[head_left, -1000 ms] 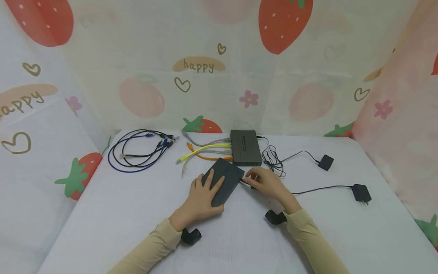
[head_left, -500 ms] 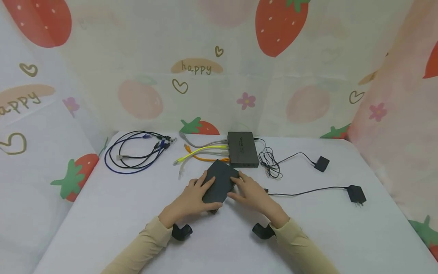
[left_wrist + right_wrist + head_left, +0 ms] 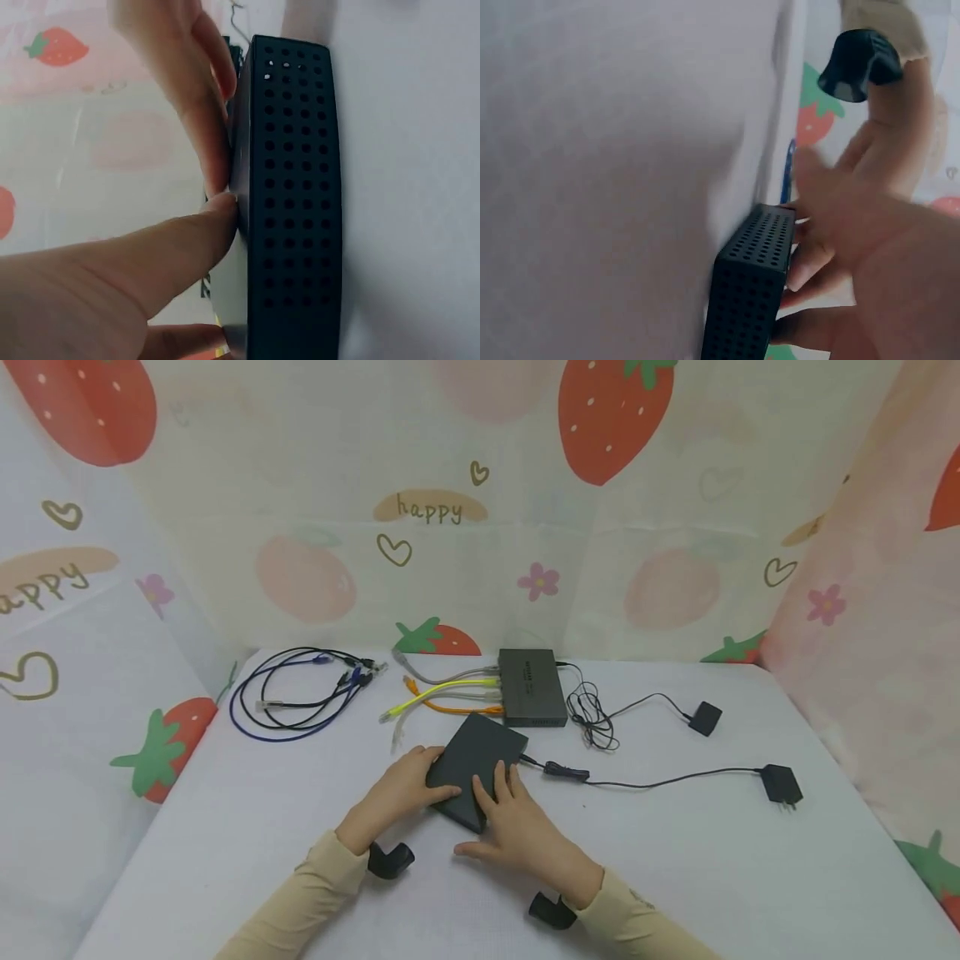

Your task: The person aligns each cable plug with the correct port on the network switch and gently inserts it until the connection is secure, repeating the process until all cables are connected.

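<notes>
A dark, flat network switch with perforated sides lies tilted at an angle on the table, between both hands. My left hand holds its left edge, fingers at the far side and thumb on the top face; the left wrist view shows that thumb against the cover. Spread fingers of my right hand touch the top near the lower right edge, with the thumb stretched out beside it. A black power cable's plug meets the switch's right edge, and its bundled part lies just beyond.
Behind stands a second network switch with yellow, orange and grey network cables at its left. Coiled black and blue cables lie at left. Two power adapters, one farther back and one nearer, lie at right.
My right hand has left the cable at the switch's right edge and moved toward its lower right edge. The left hand has drawn back from the top to the left edge. The switch has turned slightly.
</notes>
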`<state>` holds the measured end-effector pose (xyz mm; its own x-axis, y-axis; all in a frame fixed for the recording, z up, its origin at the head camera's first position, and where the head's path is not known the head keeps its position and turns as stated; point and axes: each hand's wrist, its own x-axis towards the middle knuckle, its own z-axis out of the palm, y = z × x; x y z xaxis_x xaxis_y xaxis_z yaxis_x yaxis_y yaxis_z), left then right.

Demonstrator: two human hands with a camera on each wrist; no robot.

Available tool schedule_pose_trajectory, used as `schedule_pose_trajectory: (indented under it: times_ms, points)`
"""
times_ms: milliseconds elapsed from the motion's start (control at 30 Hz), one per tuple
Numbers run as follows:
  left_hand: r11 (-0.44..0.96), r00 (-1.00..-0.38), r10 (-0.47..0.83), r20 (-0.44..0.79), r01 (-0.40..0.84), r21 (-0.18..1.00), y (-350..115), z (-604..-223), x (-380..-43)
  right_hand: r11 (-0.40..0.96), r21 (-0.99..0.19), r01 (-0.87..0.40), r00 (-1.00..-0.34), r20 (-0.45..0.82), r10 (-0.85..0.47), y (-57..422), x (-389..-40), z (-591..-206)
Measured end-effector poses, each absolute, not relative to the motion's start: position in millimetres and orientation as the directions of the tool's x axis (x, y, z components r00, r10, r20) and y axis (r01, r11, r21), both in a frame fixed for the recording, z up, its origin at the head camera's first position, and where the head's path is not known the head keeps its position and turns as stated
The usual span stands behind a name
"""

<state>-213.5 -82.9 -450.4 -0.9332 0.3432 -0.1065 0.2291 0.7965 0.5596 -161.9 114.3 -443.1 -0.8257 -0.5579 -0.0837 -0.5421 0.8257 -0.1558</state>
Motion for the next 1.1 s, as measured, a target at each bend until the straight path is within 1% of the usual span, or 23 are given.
schedule_pose_trajectory:
  times_ms: [67,167,300,467,567,633,700,833,967,1100]
  points:
    - [0.792,-0.932,0.345,-0.112,0.225,0.568,-81,-450,-212,0.834,-0.099,-0.543,-0.833,-0.061,-0.55,114,-162,-445]
    - [0.785,-0.93,0.347,-0.122,0.216,0.581,-79,-449,-210,0.849,-0.081,-0.521,-0.848,-0.067,-0.527,116,-166,-444]
    - [0.777,-0.921,0.367,-0.128,0.228,0.586,-78,-449,-208,0.856,-0.106,-0.506,-0.849,-0.112,-0.516,121,-171,-440]
    - [0.751,-0.904,0.403,-0.141,0.239,0.616,-78,-446,-207,0.845,-0.144,-0.515,-0.834,-0.141,-0.533,130,-177,-433]
    - [0.746,-0.903,0.413,-0.122,0.258,0.613,-80,-445,-208,0.836,-0.152,-0.528,-0.822,-0.158,-0.548,133,-179,-430]
    - [0.752,-0.904,0.42,-0.079,0.298,0.589,-82,-445,-212,0.828,-0.152,-0.54,-0.812,-0.166,-0.56,135,-180,-428]
    - [0.753,-0.896,0.443,-0.015,0.363,0.549,-83,-446,-218,0.82,-0.149,-0.553,-0.802,-0.172,-0.572,136,-180,-428]
    - [0.722,-0.843,0.534,0.072,0.498,0.48,-80,-453,-234,0.807,-0.121,-0.578,-0.788,-0.172,-0.591,137,-179,-428]
    - [0.668,-0.783,0.618,0.071,0.571,0.478,-71,-458,-250,0.813,-0.066,-0.578,-0.792,-0.195,-0.579,136,-174,-427]
    - [0.658,-0.76,0.647,0.058,0.595,0.462,-63,-463,-263,0.819,0.008,-0.573,-0.802,-0.207,-0.56,131,-169,-426]
